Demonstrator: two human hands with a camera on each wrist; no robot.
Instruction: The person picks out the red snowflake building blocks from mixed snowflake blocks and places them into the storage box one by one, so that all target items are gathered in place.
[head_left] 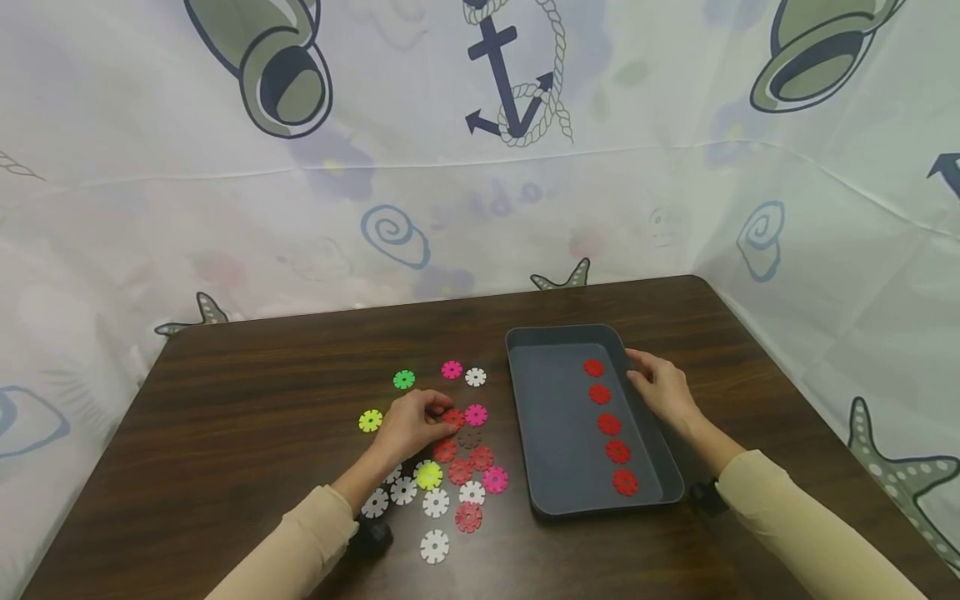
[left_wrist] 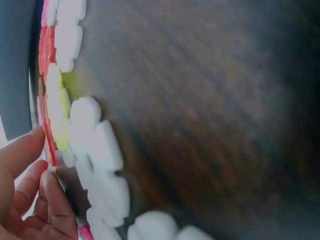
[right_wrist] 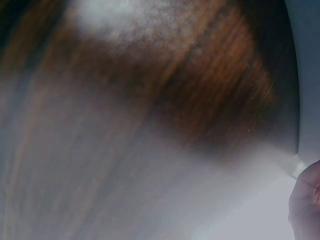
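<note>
My left hand (head_left: 411, 427) is over the scattered notched plastic discs, pinching a red notched disc (head_left: 453, 418) between thumb and fingers. In the left wrist view, the fingertips (left_wrist: 35, 137) meet at the red disc's edge (left_wrist: 50, 145). A grey tray (head_left: 551, 417) lies to the right, with a column of several red discs (head_left: 609, 424) along its right side. With its fingers at the tray's right rim, my right hand (head_left: 663, 390) holds the tray. Only part of that hand (right_wrist: 306, 200) shows in the right wrist view.
Several white discs (head_left: 436, 502), a yellow disc (head_left: 428, 475) and loose red discs (head_left: 468, 517) lie near my left wrist. Behind them are a green disc (head_left: 404, 379) and a pink disc (head_left: 452, 369). The dark wooden table (head_left: 262, 383) meets a patterned cloth (head_left: 450, 217) behind.
</note>
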